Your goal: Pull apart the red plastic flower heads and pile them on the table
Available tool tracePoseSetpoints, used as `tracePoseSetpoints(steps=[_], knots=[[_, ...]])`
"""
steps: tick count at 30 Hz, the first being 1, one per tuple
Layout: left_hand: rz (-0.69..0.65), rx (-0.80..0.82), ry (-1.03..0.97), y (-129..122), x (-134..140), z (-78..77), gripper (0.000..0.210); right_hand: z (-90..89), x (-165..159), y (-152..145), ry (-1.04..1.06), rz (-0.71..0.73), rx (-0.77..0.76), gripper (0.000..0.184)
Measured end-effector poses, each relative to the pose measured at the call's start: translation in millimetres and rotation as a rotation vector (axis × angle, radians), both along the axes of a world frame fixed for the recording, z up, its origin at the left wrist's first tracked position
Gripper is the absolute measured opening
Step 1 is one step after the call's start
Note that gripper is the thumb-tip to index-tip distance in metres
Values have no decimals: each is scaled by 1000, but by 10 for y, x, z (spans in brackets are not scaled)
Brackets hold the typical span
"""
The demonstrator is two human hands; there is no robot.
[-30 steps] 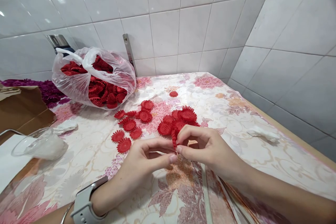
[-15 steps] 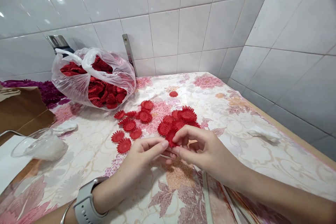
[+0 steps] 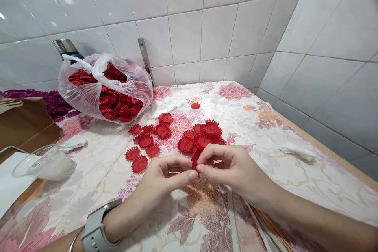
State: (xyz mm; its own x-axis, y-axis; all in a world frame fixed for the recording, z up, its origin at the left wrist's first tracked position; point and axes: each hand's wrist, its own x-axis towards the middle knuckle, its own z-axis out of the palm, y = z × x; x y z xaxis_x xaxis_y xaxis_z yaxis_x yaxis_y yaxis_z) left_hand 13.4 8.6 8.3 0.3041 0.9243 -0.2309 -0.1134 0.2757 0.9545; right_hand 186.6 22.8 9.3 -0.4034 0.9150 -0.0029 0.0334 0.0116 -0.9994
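Observation:
Between my two hands is a red paper flower (image 3: 195, 158), seen nearly edge-on and partly hidden by fingers. My right hand (image 3: 228, 165) pinches it from the right with thumb and forefinger. From the left, my left hand (image 3: 169, 175) closes thumb and fingers at the flower's other side. Just beyond my fingertips lies a heap of red flowers (image 3: 203, 136), all with fringed edges. To its left several more red flowers (image 3: 145, 140) are spread on the floral tablecloth (image 3: 118, 138). A single red flower (image 3: 195, 106) lies farther back.
A knotted clear plastic bag (image 3: 106, 86) of red flowers rests at the back left. Nearer stands a tilted plastic cup (image 3: 49, 163) with whitish contents. Purple flowers (image 3: 53, 104) and brown cardboard (image 3: 29, 122) occupy the left edge. Thin strips (image 3: 262, 224) lie under my right forearm; crumpled tissue (image 3: 297, 151) lies right.
The flower in my hands has turned from facing me to nearly edge-on. My left thumb has moved slightly right and down, and my right fingers have shifted a little lower.

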Motion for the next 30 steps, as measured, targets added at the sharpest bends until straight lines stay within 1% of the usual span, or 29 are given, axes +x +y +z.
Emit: tracePoseSetpoints(steps=[4,9,12,17,20,23,25,28,30], knots=[[6,-5,-21,-3,-7,-15,12,-1,1,16,13,4,-14,14],[25,-34,-43,3,-6,-12,13,3,0,36,43,12,-23,16],[14,-26,-56,17,1,16,14,7,5,39,64,23,-25,14],[23,-55,-75,33,6,35,15,1,15,50,9,26,45,6],[24,-71,-72,29,7,34,16,6,12,43,-1,34,28,7],[19,-52,-66,18,6,37,15,22,3,20,-28,31,-2,11],[11,-33,-62,11,3,35,15,32,-2,1,-66,1,44,13],[17,-9,-42,5,-3,17,13,36,0,-20,-123,-64,181,3],[33,0,-36,3,-7,-5,12,32,7,-24,-148,-87,246,7]])
